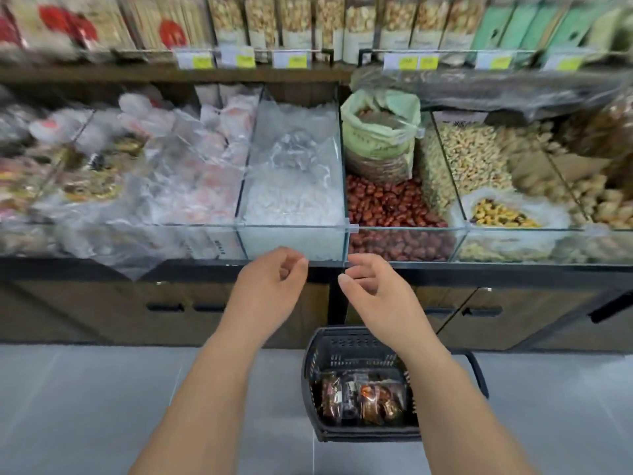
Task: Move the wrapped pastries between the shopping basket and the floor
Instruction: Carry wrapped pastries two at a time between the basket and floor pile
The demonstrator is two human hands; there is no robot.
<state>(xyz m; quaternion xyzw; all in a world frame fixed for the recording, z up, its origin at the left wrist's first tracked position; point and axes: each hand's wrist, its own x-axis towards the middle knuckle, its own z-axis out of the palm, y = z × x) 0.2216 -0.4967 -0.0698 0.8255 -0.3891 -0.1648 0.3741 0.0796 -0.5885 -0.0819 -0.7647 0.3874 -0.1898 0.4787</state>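
Black shopping basket [346, 347]: on grey floor [85, 406], below the arms.
Wrapped pastries [363, 395]: inside basket, packed side by side.
Left hand [270, 286]: raised, fingers loosely curled, holding nothing.
Right hand [373, 293]: just beside left, fingers loosely curled, empty.
Glass bins [294, 241]: behind hands.

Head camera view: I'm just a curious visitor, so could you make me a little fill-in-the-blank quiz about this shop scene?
1. The black plastic shopping basket stands on the grey tiled ____.
2. The wrapped brown pastries lie inside the ____.
3. The left hand and the right hand both hold ____.
Missing words: floor; basket; nothing.
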